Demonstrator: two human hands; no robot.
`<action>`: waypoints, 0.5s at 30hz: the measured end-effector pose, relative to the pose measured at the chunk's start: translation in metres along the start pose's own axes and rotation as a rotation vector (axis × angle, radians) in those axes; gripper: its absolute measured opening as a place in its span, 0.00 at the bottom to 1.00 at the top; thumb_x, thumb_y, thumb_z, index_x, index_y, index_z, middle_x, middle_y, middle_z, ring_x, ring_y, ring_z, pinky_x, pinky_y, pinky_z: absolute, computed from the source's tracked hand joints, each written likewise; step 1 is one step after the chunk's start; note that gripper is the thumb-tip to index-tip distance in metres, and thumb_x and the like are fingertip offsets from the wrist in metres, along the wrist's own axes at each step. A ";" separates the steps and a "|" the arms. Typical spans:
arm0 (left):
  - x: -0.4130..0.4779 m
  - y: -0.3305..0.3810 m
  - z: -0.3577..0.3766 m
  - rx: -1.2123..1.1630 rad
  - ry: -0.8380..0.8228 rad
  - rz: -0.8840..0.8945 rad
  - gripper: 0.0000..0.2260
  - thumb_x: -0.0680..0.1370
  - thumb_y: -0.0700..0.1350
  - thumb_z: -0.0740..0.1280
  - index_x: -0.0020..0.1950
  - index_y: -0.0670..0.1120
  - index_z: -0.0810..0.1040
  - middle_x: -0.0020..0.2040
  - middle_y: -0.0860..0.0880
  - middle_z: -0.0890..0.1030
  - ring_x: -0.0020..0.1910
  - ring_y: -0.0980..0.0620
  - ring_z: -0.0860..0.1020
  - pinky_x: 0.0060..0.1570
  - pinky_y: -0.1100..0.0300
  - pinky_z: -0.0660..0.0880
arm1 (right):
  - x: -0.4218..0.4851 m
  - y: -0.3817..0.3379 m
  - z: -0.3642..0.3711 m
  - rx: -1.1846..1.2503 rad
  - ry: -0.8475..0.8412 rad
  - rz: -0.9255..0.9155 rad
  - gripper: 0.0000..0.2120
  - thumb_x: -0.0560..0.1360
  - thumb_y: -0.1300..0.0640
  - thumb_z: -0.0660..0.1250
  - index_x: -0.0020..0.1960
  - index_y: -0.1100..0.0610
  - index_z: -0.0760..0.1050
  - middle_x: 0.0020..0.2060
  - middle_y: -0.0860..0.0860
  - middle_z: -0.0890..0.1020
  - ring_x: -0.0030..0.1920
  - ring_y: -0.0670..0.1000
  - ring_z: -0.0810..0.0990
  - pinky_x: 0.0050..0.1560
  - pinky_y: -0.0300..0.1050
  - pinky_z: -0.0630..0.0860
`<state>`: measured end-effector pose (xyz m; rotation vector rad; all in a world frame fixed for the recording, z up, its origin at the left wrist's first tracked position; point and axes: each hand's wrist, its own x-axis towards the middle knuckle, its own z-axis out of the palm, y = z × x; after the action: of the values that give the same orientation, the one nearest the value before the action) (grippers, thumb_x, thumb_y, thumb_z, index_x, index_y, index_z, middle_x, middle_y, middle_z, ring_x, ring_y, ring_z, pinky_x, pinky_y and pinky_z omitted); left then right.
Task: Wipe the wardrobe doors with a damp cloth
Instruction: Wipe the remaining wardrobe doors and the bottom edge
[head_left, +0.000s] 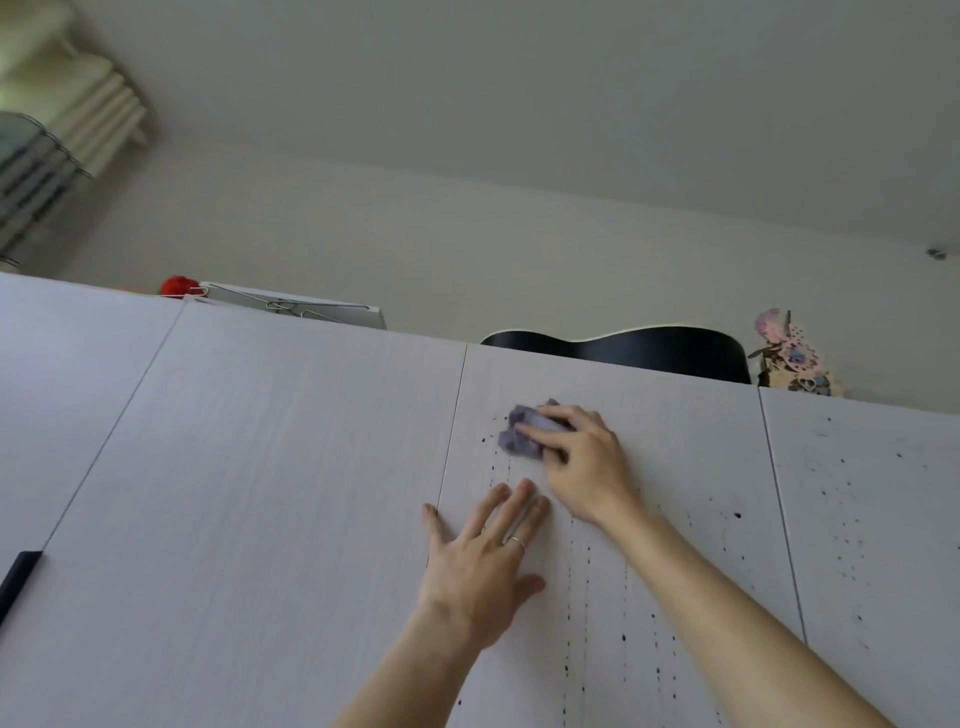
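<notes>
Because the purple-grey cloth (519, 436) is wadded into a small lump, it meets little of the wardrobe door (675, 467) at once. A damp pass could drag the dark specks (736, 515) into streaks, and squeezed-out water might run down and add to the dotted drip trails (587, 597) already below it. The right hand (582, 462) pinches the cloth under curled fingers and presses it to the panel close to the top edge. A stroke carried too high could brush the black guitar (649, 351) lying on the wardrobe just above. The left hand (483, 556) lies flat with its fingers spread, bracing beside the seam (447, 457); leaning hard there may flex or shift the door.

The door is pale, with a wood-grain look, spattered with black dots and thin vertical runs. The next door (872, 519) to the right is speckled too, while those to the left look clean.
</notes>
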<state>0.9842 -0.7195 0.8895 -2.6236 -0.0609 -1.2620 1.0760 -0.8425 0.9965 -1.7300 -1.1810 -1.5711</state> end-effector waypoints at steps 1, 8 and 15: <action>0.000 0.000 0.000 0.000 -0.003 0.003 0.34 0.84 0.61 0.53 0.80 0.57 0.33 0.78 0.60 0.29 0.79 0.57 0.33 0.70 0.24 0.42 | 0.005 0.006 -0.009 -0.002 -0.006 0.010 0.18 0.76 0.62 0.67 0.59 0.42 0.83 0.64 0.43 0.79 0.64 0.49 0.73 0.67 0.40 0.66; 0.001 0.000 0.003 0.020 0.002 0.010 0.34 0.84 0.60 0.53 0.80 0.55 0.33 0.78 0.58 0.28 0.78 0.55 0.32 0.70 0.23 0.43 | 0.021 0.006 -0.026 -0.169 0.188 0.352 0.15 0.79 0.56 0.65 0.61 0.41 0.82 0.64 0.41 0.79 0.60 0.53 0.68 0.59 0.44 0.65; -0.020 0.005 0.018 0.004 0.095 0.079 0.28 0.85 0.56 0.56 0.81 0.60 0.45 0.79 0.56 0.29 0.77 0.54 0.29 0.70 0.25 0.39 | 0.008 -0.008 -0.013 -0.128 0.051 0.253 0.17 0.81 0.56 0.62 0.66 0.44 0.78 0.67 0.45 0.74 0.62 0.53 0.67 0.58 0.45 0.72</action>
<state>0.9856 -0.7194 0.8620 -2.5319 0.0556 -1.3557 1.0621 -0.8478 1.0050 -1.8276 -0.8149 -1.5534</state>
